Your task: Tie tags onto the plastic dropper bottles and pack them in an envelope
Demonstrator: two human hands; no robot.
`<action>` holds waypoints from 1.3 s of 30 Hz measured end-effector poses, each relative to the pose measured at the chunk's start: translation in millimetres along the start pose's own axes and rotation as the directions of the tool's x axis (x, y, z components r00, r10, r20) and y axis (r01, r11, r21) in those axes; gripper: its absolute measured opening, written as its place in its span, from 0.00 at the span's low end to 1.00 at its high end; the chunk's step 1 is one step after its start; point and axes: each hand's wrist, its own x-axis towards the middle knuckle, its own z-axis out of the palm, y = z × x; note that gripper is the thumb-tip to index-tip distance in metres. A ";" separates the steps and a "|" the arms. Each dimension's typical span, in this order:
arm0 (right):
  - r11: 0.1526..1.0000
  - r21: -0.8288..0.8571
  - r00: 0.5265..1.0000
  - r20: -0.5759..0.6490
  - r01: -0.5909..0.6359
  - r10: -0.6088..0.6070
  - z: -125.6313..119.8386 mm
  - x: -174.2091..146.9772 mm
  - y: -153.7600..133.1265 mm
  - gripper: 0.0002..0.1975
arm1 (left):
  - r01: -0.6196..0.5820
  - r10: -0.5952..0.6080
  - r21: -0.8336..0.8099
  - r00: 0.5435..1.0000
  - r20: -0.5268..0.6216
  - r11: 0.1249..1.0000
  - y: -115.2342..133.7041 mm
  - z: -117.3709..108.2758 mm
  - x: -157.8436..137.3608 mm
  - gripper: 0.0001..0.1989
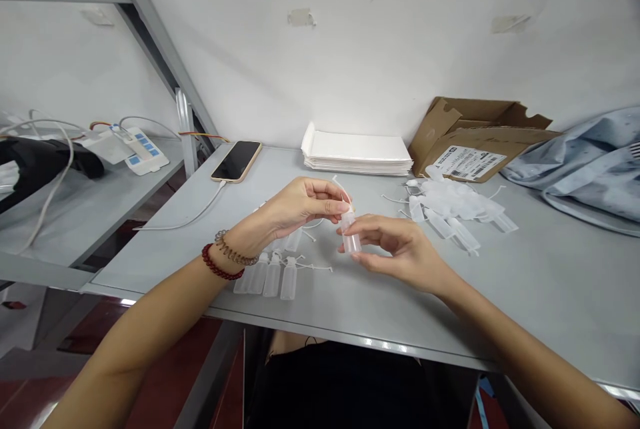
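Observation:
Between my two hands, above the table, is a small translucent plastic bottle (352, 239), held nearly upright. My left hand (307, 205) pinches it at the neck, where a thin white strap sticks up past the fingers. Around the bottle's body, the thumb and fingers of my right hand (393, 245) are closed. Below my left wrist several similar bottles (273, 277) lie in a row with thin white straps at their tops; my left hand partly hides more behind them. To the right is a loose pile of translucent bottles and pieces (450, 205).
A stack of white envelopes or sheets (357, 149) lies against the wall. Beside it stands an open cardboard box (480, 139), with grey-blue fabric (590, 172) at far right. A phone (237, 161) with a white cable (187, 222) lies at left, near a metal frame post (186, 132).

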 end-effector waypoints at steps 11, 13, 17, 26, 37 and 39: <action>0.892 0.354 0.957 0.040 -0.282 0.287 -1.2 2.5 -3.0 0.06 | -0.103 0.109 0.127 0.993 -0.041 0.987 -1.9 4.4 -1.6 0.14; 0.812 0.494 0.947 0.080 -0.310 0.313 -0.8 3.4 -1.6 0.09 | -0.131 0.132 0.130 0.991 -0.002 0.983 1.0 3.2 -3.5 0.14; 0.637 0.678 0.923 0.174 -0.366 0.344 0.4 3.4 2.2 0.13 | -0.162 0.149 0.153 0.984 0.094 0.975 8.8 -0.3 -7.1 0.12; 0.740 0.594 0.943 0.110 -0.316 0.315 0.7 4.7 -0.2 0.14 | -0.108 0.107 0.411 0.994 0.026 0.905 13.0 3.9 -9.0 0.08; 0.464 0.801 0.908 0.222 -0.378 0.357 0.0 2.7 7.7 0.14 | -0.294 0.226 0.350 0.949 0.222 0.890 15.1 0.1 -10.2 0.08; 0.492 0.789 0.913 0.206 -0.368 0.352 -0.8 3.2 7.4 0.13 | -0.266 0.203 0.352 0.957 0.208 0.897 16.0 0.8 -11.0 0.13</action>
